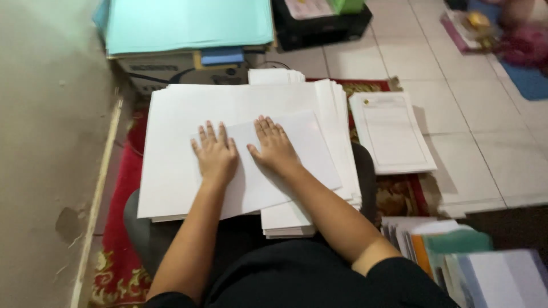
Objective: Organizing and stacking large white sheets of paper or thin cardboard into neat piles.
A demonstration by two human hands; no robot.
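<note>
Both hands lie flat, fingers spread and gripping nothing, on a single white sheet that rests skewed on top of a broad stack of white paper across the person's lap, above the red rug. The left hand presses the sheet near its left edge; the right hand sits just beside it, nearer the sheet's middle. As a judgement, the step in hand looks like smoothing or squaring this top sheet against the pile; any next move would call for keeping the palms flat and sliding the sheet until its edges run parallel with those beneath, since it now sits turned against them. Counted: two hands, one loose top sheet, one large stack under it, and one smaller bound packet lying apart on the tiled floor at the rug's right edge. A pale blue pile sits on a box at the far edge.
</note>
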